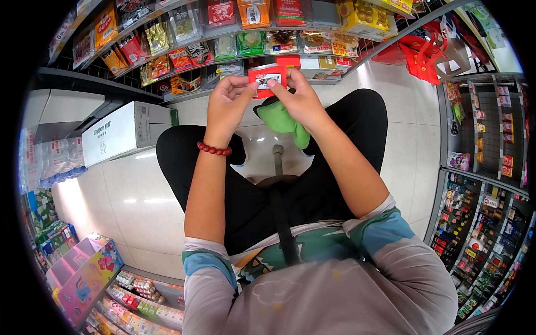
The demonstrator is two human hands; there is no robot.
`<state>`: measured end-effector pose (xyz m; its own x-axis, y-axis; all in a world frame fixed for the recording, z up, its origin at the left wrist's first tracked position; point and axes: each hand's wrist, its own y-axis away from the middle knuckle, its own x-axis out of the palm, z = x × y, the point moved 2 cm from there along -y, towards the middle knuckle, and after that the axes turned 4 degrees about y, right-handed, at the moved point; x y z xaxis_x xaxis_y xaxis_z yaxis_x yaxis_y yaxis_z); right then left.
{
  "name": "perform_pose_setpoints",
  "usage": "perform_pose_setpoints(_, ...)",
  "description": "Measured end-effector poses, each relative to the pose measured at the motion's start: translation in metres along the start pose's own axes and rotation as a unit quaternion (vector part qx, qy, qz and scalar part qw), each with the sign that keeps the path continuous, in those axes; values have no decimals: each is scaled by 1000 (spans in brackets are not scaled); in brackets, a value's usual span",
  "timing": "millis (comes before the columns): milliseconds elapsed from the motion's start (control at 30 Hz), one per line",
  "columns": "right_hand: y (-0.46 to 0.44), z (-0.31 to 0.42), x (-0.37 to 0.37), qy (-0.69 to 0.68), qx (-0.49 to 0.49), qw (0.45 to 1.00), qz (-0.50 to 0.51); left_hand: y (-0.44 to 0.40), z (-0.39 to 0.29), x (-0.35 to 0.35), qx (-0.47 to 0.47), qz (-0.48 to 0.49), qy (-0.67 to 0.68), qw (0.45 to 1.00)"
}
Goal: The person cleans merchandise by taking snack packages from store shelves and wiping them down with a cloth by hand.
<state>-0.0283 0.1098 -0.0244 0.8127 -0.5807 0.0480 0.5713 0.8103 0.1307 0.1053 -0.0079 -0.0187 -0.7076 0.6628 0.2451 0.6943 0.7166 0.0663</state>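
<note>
So the red packet with the white label [267,75] is up in front of the snack shelf [243,57], pinched from both sides. Left hand [230,96] has its edge, thumb on the front near the corner; right hand [297,99] has the other side, thumb pressed over the label. Fingers look curled behind, but the packet hides most of that.

Biggest worry imo is the green cloth [282,120] dangling under the right hand. Can't tell if it's gripped by the lower fingers or just caught there, so if that hand opens to shift its hold on the packet, the cloth could slip to the floor [399,134] between the knees.

Also, it's a fingertip hold on something that looks thin and glossy. Squeeze unevenly and it could bow or squirt out; pull the two sides apart and the wrapper could crease or tear. The right thumb also covers part of the print, so anyone reading it might miss a bit.

Last one: the hands are close to the packed rows, e.g. the green snack pack [250,43]. A careless knuckle or a swinging cloth could knock one out of line. The red bead bracelet [214,149] sits well back on the wrist, so I'd guess little snag risk.
</note>
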Motion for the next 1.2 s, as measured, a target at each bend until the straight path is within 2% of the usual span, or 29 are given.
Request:
perform_pose_setpoints(333, 0, 3, -4, 25, -28, 999, -3, 0, -2, -3, 0, 1, -26, 1000)
perform_pose_setpoints(433, 1, 10, -7, 10, -14, 1000, 22, 1, -4, -2, -2, 9, -20, 1000)
perform_pose_setpoints(633, 0, 11, -10, 42, -69, 997, 11, 2, -6, -4, 3, 28, -4, 1000)
perform_pose_setpoints(733, 2, 17, -10, 47, -53, 997, 26, 1, -6, -7, -1, 37, 14, 999)
perform_pose_setpoints(800, 5, 24, -8, -50, -16, 996, 66, 1, -5, -9, -7, 41, 34, 999)
perform_pose_setpoints(833, 6, 28, -7, -50, -16, 996, 66, 1, -4, -10, -22, 44, 67, 997)
perform_pose_setpoints(900, 7, 28, -5, -199, 117, 973, -4, 1, -5, -9, -38, 47, 101, 993)
perform_pose_setpoints(967, 6, 28, -8, -164, 100, 981, 16, 2, -8, -7, -91, 24, 153, 984)
perform_pose_setpoints(1033, 6, 25, -8, -130, 83, 987, 36, 2, -6, -7, -109, 29, 146, 983)
perform_pose_setpoints(1100, 5, 22, -8, -60, 30, 998, 15, 3, -7, -5, -127, 34, 140, 981)
perform_pose_setpoints(1200, -1, 13, -14, -41, 40, 998, -17, 4, -17, 3, -152, 4, 187, 971)
